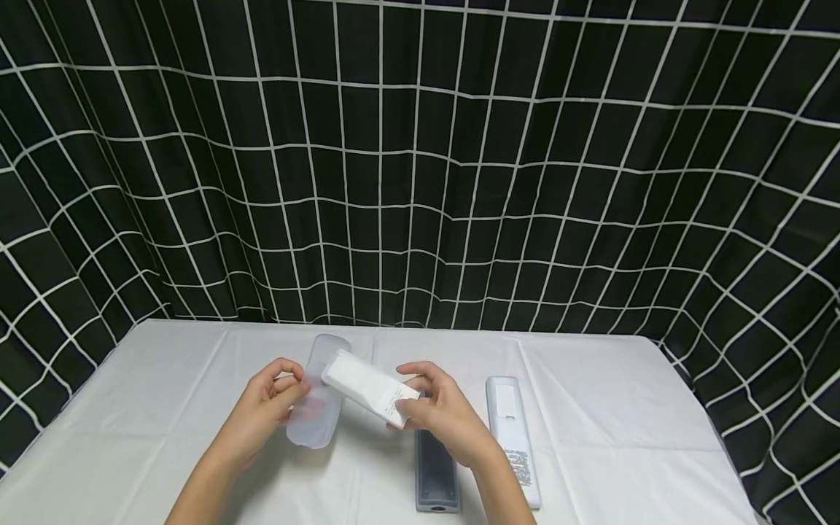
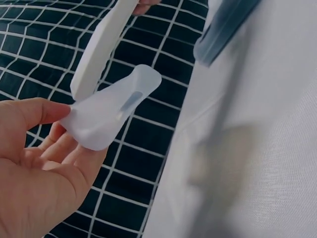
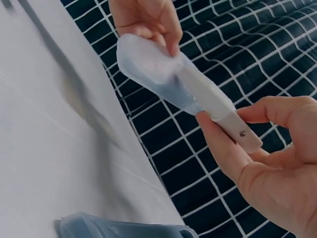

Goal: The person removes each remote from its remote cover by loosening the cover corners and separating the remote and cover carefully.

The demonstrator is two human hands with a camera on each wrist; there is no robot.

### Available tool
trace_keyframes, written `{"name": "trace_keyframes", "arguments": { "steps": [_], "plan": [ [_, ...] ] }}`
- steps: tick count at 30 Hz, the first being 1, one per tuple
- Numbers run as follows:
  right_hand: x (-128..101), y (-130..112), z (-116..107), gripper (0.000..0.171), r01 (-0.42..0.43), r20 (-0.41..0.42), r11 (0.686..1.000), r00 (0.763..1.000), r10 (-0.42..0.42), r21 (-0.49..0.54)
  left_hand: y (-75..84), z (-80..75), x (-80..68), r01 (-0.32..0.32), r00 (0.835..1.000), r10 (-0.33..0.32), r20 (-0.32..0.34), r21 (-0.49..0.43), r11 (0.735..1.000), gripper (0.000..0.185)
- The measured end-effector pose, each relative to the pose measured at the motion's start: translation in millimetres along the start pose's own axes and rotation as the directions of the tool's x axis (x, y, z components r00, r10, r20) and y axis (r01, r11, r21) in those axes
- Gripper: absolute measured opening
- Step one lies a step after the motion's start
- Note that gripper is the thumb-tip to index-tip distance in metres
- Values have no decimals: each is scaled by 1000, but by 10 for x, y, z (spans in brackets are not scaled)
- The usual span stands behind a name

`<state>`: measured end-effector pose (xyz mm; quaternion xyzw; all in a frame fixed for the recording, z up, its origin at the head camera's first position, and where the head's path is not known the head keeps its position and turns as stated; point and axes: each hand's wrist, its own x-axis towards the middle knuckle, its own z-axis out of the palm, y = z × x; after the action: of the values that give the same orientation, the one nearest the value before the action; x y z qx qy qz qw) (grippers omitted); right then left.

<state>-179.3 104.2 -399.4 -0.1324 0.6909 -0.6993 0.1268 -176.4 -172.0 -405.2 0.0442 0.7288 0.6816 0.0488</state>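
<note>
My left hand (image 1: pixel 259 412) pinches the side edge of a translucent, milky remote control cover (image 1: pixel 316 430), thumb on one face and fingers behind. A pinkish patch shows through the cover. White and slim, a remote control (image 1: pixel 361 380) is held near its end by my right hand (image 1: pixel 449 419), between thumb and fingers. Small print marks the held end. In the head view the remote's far end overlaps the cover. The right wrist view shows the remote (image 3: pixel 208 96) alongside the cover (image 3: pixel 148 64), both raised above the table.
A dark grey-blue case (image 1: pixel 437 474) lies on the white-clothed table (image 1: pixel 610 423), partly hidden under my right hand. Right of it lies a pale remote control (image 1: pixel 510 430) with a printed label, partly behind my forearm. A black curtain with white grid lines (image 1: pixel 420 182) surrounds the table.
</note>
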Motion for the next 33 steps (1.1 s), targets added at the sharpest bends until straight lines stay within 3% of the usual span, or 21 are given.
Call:
{"name": "trace_keyframes", "arguments": {
  "steps": [21,33],
  "plan": [
    [3,15,100,45,-37,97,989,994,51,-142,14,78,13,-22,1000,22,0,-78,997,13],
    [-15,22,187,29,-29,53,978,998,41,-206,15,90,-19,-7,1000,7,-9,-66,998,13]
  ]
}}
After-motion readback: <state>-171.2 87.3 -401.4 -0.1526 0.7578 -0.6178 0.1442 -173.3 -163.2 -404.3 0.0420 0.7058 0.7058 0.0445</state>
